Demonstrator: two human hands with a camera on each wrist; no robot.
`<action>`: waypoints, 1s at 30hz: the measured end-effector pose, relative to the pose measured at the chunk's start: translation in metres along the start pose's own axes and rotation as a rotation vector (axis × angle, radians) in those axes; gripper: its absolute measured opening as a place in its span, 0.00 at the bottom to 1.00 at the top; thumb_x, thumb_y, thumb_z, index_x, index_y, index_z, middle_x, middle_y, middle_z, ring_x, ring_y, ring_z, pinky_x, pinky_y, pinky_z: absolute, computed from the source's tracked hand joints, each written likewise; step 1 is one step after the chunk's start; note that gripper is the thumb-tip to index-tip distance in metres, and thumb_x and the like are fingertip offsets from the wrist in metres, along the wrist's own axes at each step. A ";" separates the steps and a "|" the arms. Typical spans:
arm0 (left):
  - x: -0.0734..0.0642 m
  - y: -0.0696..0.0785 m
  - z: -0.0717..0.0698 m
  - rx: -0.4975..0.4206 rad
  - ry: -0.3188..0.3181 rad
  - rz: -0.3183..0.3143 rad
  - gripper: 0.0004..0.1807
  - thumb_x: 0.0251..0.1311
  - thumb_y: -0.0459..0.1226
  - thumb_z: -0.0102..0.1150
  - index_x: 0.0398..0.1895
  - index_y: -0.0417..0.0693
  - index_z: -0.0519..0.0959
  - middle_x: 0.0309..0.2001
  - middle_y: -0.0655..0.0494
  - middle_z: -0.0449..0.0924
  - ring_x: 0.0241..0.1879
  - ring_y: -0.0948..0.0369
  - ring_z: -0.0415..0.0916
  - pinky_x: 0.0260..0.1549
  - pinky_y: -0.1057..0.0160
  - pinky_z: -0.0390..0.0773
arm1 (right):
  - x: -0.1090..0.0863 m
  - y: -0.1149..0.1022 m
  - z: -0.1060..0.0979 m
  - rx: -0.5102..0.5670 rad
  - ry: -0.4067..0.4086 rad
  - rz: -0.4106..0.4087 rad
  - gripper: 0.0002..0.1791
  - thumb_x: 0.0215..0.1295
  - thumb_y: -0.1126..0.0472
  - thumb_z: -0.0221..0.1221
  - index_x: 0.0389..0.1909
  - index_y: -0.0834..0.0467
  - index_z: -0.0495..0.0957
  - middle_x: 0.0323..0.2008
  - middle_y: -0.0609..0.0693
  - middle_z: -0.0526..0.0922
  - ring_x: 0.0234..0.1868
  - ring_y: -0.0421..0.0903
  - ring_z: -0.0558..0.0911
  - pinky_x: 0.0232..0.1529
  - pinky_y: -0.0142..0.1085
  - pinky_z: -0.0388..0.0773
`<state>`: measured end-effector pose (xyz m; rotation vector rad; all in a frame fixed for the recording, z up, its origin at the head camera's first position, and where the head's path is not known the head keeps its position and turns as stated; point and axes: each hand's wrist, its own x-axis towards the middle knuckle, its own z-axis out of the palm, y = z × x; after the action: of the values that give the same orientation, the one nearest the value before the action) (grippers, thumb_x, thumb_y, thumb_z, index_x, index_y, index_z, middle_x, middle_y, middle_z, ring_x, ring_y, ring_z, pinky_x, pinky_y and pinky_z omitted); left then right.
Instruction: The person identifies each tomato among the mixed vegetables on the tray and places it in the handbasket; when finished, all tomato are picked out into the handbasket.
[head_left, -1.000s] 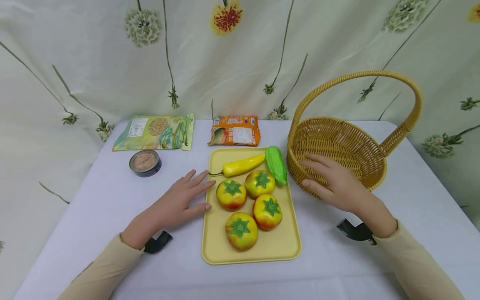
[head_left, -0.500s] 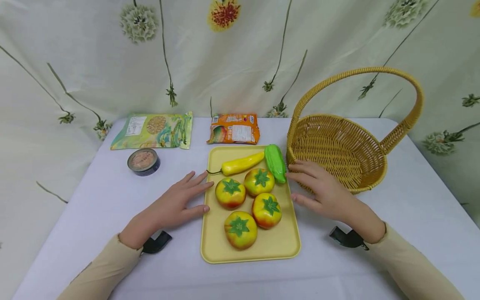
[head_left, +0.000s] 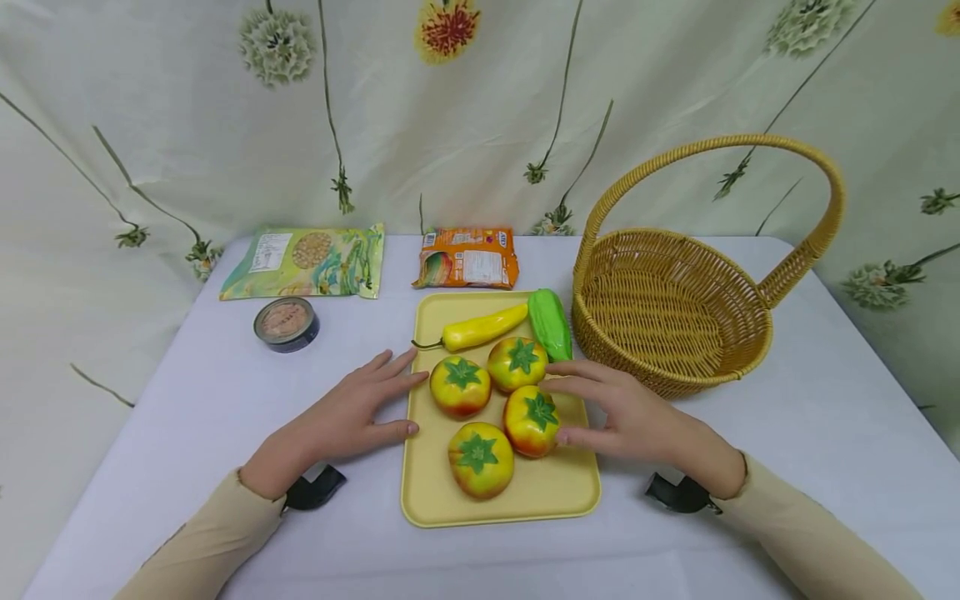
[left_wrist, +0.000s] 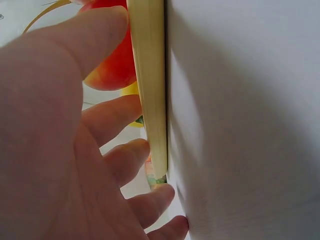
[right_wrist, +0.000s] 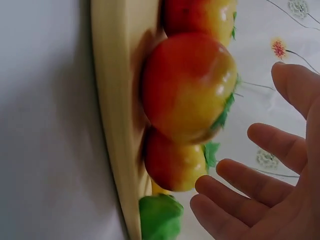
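Both arms are extended forward and angled inward, the left forearm and the right forearm being sleeved in beige. The left hand is held with its back upward, its fingers spread and only slightly bent, its thumb set apart. The right hand is likewise turned, its fingers loosely extended, its thumb held apart.
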<state>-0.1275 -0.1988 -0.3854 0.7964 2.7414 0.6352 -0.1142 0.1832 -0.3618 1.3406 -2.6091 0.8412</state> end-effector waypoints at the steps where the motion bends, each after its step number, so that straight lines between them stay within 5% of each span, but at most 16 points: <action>1: 0.000 0.000 0.000 0.003 0.000 0.001 0.38 0.64 0.55 0.65 0.74 0.52 0.70 0.81 0.47 0.55 0.78 0.32 0.49 0.71 0.27 0.58 | 0.001 -0.001 0.001 0.017 -0.020 0.010 0.28 0.62 0.50 0.71 0.62 0.54 0.80 0.64 0.56 0.79 0.64 0.53 0.81 0.61 0.51 0.81; 30: 0.001 -0.002 0.001 -0.008 0.000 0.012 0.34 0.63 0.54 0.66 0.71 0.53 0.74 0.81 0.47 0.55 0.78 0.33 0.51 0.71 0.28 0.58 | 0.000 0.001 0.023 0.108 -0.049 0.006 0.28 0.58 0.56 0.74 0.61 0.51 0.81 0.69 0.57 0.74 0.69 0.56 0.76 0.68 0.52 0.76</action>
<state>-0.1294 -0.1995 -0.3877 0.8122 2.7337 0.6488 -0.1112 0.1712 -0.3818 1.3968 -2.6406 0.9759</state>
